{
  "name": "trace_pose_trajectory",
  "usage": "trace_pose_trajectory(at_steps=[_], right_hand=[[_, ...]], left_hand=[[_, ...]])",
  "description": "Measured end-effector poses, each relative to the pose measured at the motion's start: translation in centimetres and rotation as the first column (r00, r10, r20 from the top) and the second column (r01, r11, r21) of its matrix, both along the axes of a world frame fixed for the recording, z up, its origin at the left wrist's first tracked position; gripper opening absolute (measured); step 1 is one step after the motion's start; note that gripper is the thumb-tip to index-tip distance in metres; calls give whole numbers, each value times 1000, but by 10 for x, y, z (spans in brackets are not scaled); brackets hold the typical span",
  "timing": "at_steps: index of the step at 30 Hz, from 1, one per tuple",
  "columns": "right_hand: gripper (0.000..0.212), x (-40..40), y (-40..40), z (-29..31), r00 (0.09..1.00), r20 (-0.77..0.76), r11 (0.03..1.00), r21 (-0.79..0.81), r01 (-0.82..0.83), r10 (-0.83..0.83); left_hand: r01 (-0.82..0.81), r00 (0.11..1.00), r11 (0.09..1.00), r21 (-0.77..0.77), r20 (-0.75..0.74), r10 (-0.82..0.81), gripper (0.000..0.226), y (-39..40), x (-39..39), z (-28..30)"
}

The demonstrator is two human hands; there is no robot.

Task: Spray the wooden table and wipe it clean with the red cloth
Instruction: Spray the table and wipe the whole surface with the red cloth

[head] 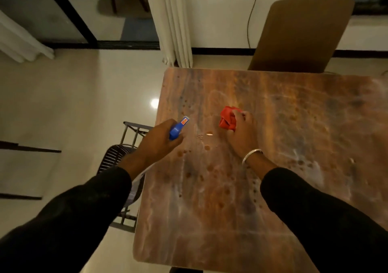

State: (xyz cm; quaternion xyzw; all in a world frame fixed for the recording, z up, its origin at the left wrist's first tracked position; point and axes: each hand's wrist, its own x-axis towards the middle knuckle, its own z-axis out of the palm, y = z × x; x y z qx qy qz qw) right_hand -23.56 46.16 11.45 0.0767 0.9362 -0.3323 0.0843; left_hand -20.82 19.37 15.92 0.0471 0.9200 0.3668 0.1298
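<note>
1. Nearest the camera, two dark sleeves (315,214) are stretched forward over the wooden table (220,220), so that both tools can be worked on the same patch of its surface.
2. A blue spray bottle (178,128) is gripped in the left hand (156,141), the fingers curled round its head; the nozzle is aimed away and over the table's left part, presumably so that the liquid lands just ahead of the wiping hand.
3. Between the two hands, droplets (206,146) are seen on the wood (some of the darker dots may be marks in the surface itself), which suggests spraying is already under way.
4. The red cloth (227,119) is bunched and clutched in the right hand (243,134), pressed down on the table; a wad is judged to give firmer pressure than a flat sheet. A metal bangle (251,155) is worn on that wrist.
5. Farther off, a brown chair (302,33) is drawn up at the table's far edge, and pale curtains (176,20) hang beyond.
</note>
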Motion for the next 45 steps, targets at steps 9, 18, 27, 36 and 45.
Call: trace_pose_trajectory(at_steps=[9, 18, 27, 36, 45], right_hand=[[67, -43, -59, -17, 984, -32, 972, 164, -167, 175], [77, -40, -92, -62, 871, 185, 837, 245, -490, 455], [67, -124, -99, -80, 884, 88, 778, 441, -448, 460], [67, -91, -90, -86, 661, 85, 521, 543, -658, 745], [70, -113, -151, -90, 733, -22, 620, 549, -560, 680]], left_hand=[[6, 999, 1000, -11, 46, -6, 18, -39, -33, -27], [-123, 989, 977, 176, -57, 135, 25, -76, -40, -77], [-249, 962, 927, 280, -41, 271, 21, -93, -56, -113], [-320, 934, 888, 331, -48, 355, 25, -93, -64, -131], [-404, 880, 843, 355, -99, 464, 24, -99, -73, -133]])
